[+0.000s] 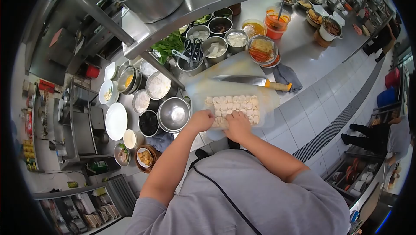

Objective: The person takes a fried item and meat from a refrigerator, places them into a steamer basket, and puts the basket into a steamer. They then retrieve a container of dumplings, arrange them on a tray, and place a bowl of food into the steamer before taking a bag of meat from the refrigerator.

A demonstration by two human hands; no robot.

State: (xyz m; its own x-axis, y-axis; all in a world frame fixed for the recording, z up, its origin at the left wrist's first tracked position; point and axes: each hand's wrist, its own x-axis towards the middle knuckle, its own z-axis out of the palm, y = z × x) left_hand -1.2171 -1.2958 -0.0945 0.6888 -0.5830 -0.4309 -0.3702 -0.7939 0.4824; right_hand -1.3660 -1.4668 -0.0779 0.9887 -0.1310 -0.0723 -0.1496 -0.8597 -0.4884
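Gently: your left hand (200, 120) and right hand (238, 124), fingers curled over the white pieces (234, 104), grip unclear, could shove rows toward the knife (247, 80).

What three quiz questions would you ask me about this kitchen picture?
1. True or false: the right hand holds the knife.
2. Which things do both hands touch? A: the pale cubes. B: the scissors. C: a white plate.
3. Fill the gap: the big shiny bowl beside the left hand is made of ____.

Key
1. False. The knife lies on the board, past the pale cubes.
2. A.
3. Metal.
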